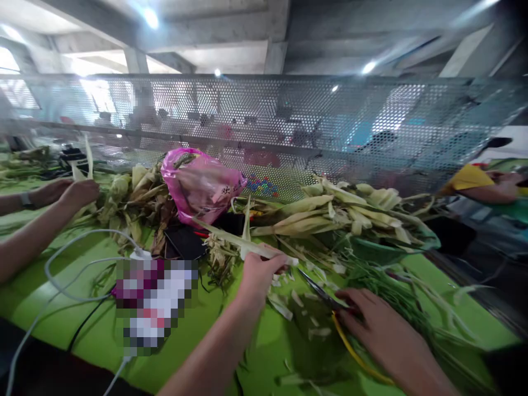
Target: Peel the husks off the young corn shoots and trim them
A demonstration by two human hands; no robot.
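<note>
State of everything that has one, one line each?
Left hand: closed on husk strip
Right hand: closed on scissors
Husk strip: held, uncut length unclear
Scissors: held, blade opening unclear
Pink bag: bulging
Green basket: heaped with husks
Scraps: scattered

The pink plastic bag (200, 192) bears the black character 欢 (225, 190), the lettering beside it unclear.

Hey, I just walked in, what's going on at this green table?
The person's left hand holds a pale corn husk; the right hand holds scissors, their tips close to one end. Cut scraps lie below on the green table. More husks are piled behind. At left, a co-worker's hands hold another strip.
</note>
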